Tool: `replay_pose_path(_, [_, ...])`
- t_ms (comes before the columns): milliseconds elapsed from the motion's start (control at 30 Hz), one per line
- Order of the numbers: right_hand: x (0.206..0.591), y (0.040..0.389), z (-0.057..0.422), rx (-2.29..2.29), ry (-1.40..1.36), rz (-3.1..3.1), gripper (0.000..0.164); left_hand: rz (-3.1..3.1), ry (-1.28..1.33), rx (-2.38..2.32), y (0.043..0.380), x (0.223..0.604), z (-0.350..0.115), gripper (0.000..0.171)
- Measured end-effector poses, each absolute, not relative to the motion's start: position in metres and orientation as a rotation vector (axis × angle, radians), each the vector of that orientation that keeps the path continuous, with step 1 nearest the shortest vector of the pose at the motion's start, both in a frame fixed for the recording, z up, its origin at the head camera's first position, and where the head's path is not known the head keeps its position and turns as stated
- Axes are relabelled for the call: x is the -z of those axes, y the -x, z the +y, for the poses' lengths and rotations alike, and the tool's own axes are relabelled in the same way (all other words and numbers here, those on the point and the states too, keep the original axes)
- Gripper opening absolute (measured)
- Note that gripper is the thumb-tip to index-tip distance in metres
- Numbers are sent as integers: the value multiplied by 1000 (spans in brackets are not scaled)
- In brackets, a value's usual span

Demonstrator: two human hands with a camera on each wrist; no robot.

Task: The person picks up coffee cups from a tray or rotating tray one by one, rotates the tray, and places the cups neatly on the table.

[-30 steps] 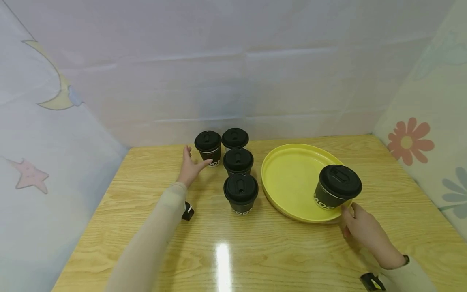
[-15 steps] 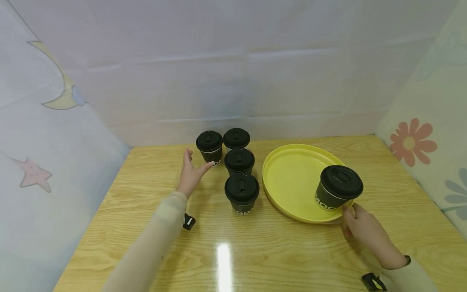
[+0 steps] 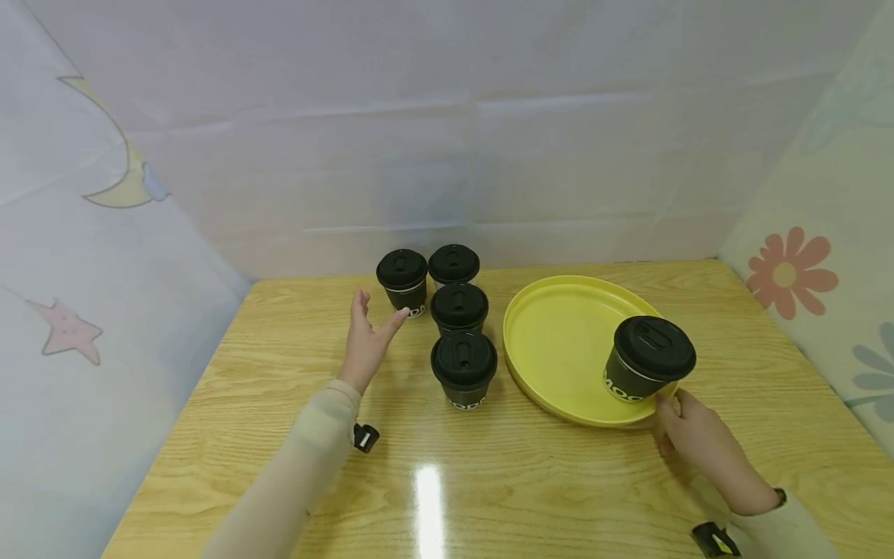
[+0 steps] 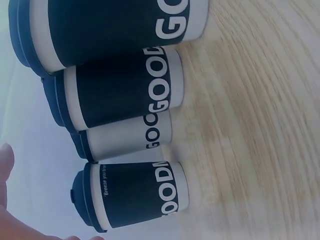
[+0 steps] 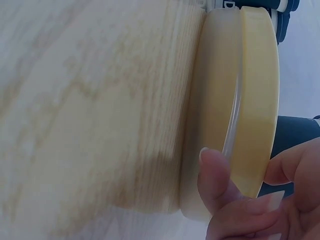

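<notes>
My left hand (image 3: pixel 366 345) is spread, thumb and fingers apart, just left of and in front of a black lidded paper coffee cup (image 3: pixel 403 283) at the back; a gap shows between them in the left wrist view. Beside that cup stands a pale-bodied cup (image 4: pixel 127 136) with a black lid. Two more black cups, a middle one (image 3: pixel 459 305) and a front one (image 3: pixel 464 369), line up towards me. At right, my right hand (image 3: pixel 698 439) pinches the rim of a round yellow tray (image 3: pixel 559 341). One black coffee cup (image 3: pixel 649 357) stands upright on the tray near that hand.
Everything sits on a wood-grain table (image 3: pixel 293 310). A pale cloth backdrop (image 3: pixel 391 155) rises right behind the table's back edge, with printed cloth on both sides. The cup row stands close to the tray's left rim.
My left hand has drawn back slightly towards me, its fingers still spread. The right hand stays at the tray rim, and the cups keep their places. The head view has shifted a little.
</notes>
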State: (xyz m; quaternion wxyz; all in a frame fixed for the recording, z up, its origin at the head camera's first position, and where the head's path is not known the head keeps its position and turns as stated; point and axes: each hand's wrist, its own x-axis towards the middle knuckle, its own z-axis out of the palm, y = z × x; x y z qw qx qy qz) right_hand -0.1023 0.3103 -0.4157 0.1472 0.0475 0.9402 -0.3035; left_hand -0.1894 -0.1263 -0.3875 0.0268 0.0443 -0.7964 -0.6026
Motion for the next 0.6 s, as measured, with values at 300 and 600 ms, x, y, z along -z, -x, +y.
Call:
replay_pose_path(300, [417,103,311,873,-130,2707,51,-2446,-149,1885,181,386,-120,104])
replay_pose_path(600, [418,103,311,883,-134,2704,50,-2452,-98,1848,172,383,-113,91])
